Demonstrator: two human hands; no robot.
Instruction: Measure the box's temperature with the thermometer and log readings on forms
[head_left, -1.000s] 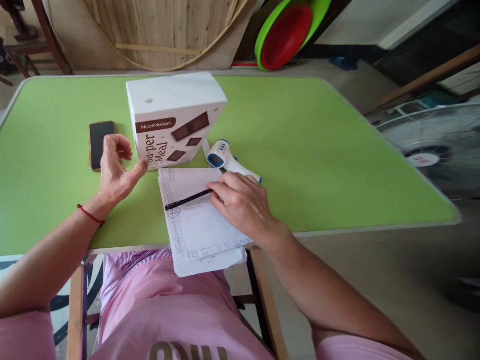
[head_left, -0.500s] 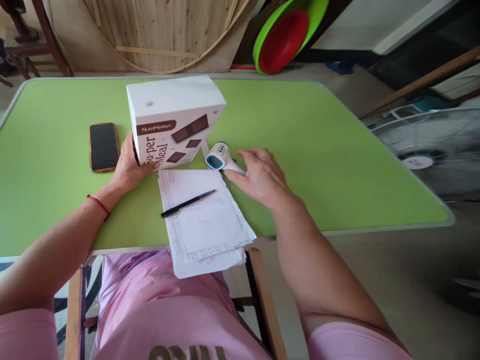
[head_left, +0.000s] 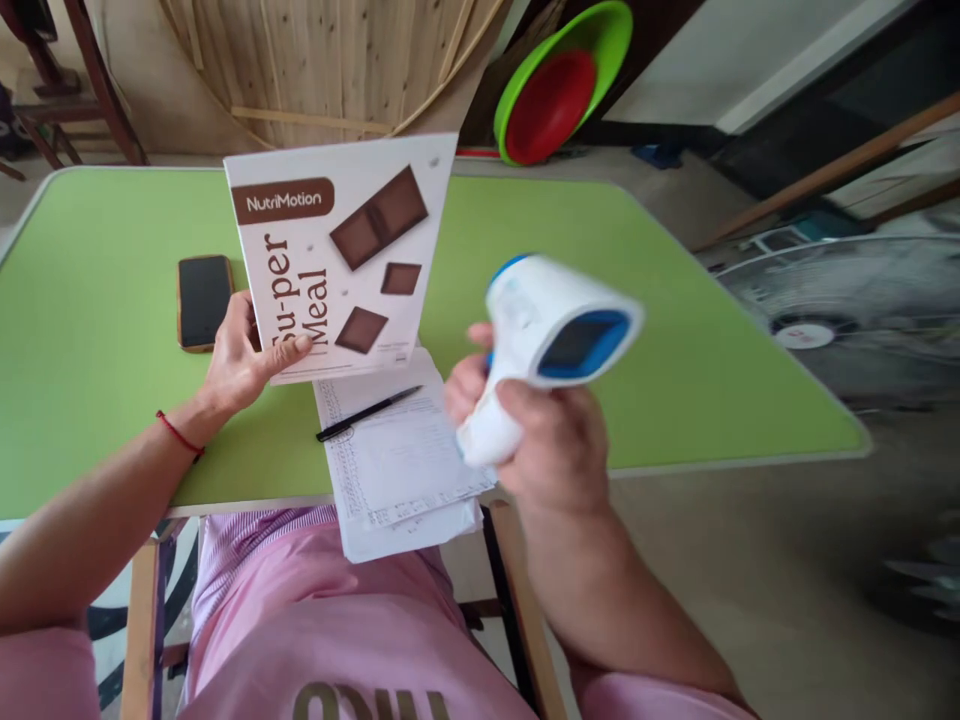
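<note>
1. Head view: the white box [head_left: 345, 262], marked "NutriMotion", is seen over the green bench [head_left: 675, 390], printed front turned toward the camera; whether its base is resting on the bench cannot be told.
2. The box is gripped at its lower left edge by the left hand [head_left: 232, 365]; thumb laid on the front, other fingers partly hidden behind the side.
3. Right of the box, the white-and-blue thermometer [head_left: 536, 310] is held up by the right hand [head_left: 562, 445], fingers wrapped round the handle; some blur noted.
4. Written papers [head_left: 412, 465] are spread on the box's near side, overhanging the bench edge; a black pen [head_left: 370, 413] is laid across them.
5. A phone [head_left: 205, 303] is placed flat, just left of the box.
</note>
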